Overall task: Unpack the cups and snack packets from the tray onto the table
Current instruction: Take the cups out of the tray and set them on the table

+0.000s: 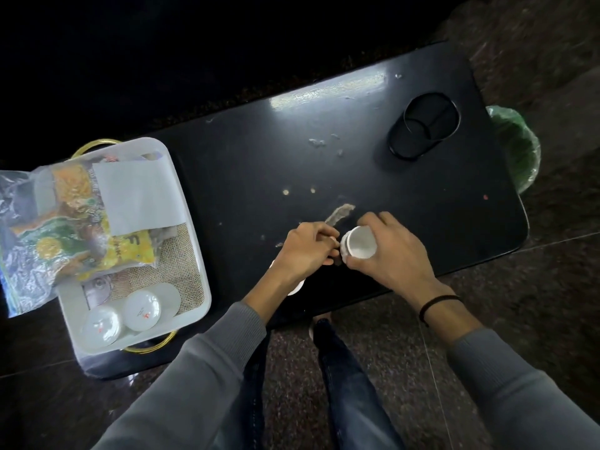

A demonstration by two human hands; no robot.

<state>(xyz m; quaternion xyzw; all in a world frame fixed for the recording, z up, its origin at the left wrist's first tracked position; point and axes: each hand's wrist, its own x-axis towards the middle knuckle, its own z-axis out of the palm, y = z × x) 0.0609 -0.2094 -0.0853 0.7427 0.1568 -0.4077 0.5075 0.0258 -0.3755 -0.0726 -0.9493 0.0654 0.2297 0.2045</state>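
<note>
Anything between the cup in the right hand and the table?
Nothing visible. The right hand holds the white cup over the black table, left hand pinching its rim; a crumb smear lies just beyond, a white object under the left wrist.

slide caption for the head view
Right hand holds a white cup over the table, left hand pinching its rim; packets and lidded cups lie in the tray.
</note>
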